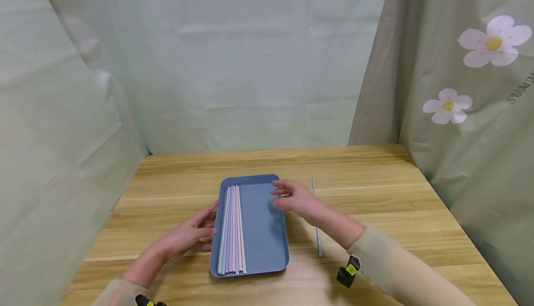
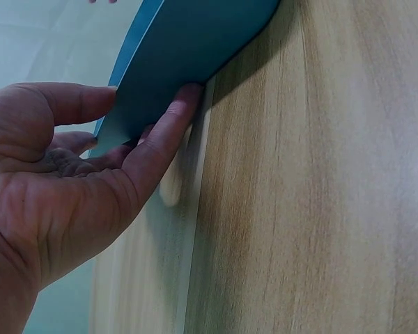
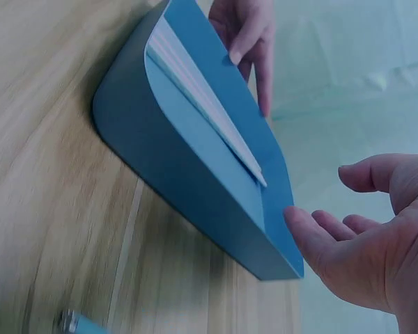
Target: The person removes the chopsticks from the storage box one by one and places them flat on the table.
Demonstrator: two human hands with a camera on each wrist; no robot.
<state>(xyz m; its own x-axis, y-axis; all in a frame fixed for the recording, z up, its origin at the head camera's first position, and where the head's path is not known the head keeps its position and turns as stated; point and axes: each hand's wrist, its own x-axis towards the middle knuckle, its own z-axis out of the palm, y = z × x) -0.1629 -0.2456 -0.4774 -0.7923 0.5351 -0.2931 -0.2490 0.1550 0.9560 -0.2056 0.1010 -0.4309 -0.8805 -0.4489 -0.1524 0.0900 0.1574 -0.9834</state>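
Observation:
A blue-grey tray lies on the wooden table, with several pastel chopsticks side by side along its left part. My left hand is at the tray's left side. In the left wrist view its extended fingers touch the tray's outer wall, with the thumb beside the rim. Over the tray's far right rim, my right hand has its fingers spread and slightly bent, holding nothing. A single light blue chopstick lies on the table right of the tray, partly hidden under my right forearm.
The wooden table ends at a pale cloth backdrop. More cloth hangs at the left, and a flowered curtain hangs at the right. Each wrist wears a small black camera.

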